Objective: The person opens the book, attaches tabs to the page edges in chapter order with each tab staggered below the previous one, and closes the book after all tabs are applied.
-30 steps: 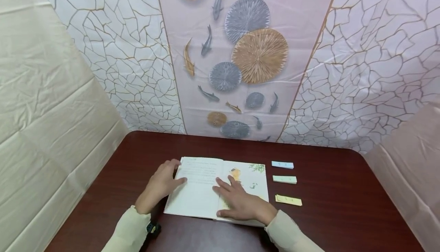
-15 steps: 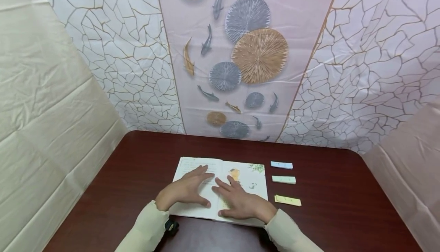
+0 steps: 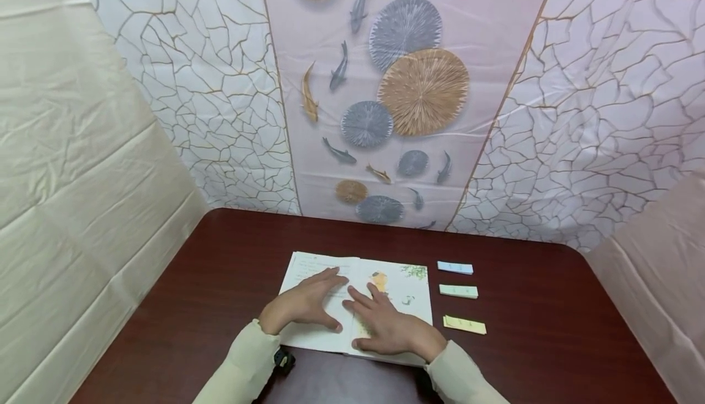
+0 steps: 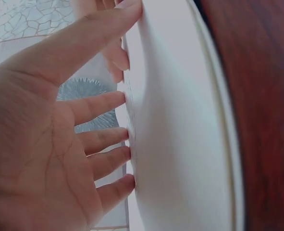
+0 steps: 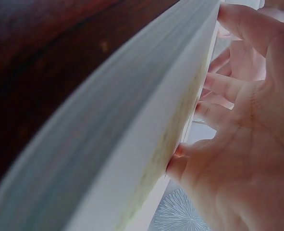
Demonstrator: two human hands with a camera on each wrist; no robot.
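An open book [image 3: 308, 335] lies flat on the dark red-brown table, its left page printed with text and its right page with a small colour picture. My left hand [image 3: 306, 303] rests on the left page near the fold, fingers spread. In the left wrist view the fingertips of the left hand [image 4: 60, 134] touch the paper, palm raised off it. On the right page rests my right hand [image 3: 388, 327], its fingers spread toward the fold. The right wrist view shows the right hand [image 5: 242, 120] with fingertips on the page and the book's thick page edge [image 5: 84, 130] beside it.
To the right of the book lie three small stacks of paper strips: blue [image 3: 455, 267], green [image 3: 459, 292] and yellow [image 3: 465, 325]. The table [image 3: 529, 306] reaches back to a patterned cloth backdrop [image 3: 424, 92], with plain cloth walls at both sides.
My left hand has moved right from the book's left edge onto the left page near the fold. The right hand has stayed on the right page. The view has shifted slightly.
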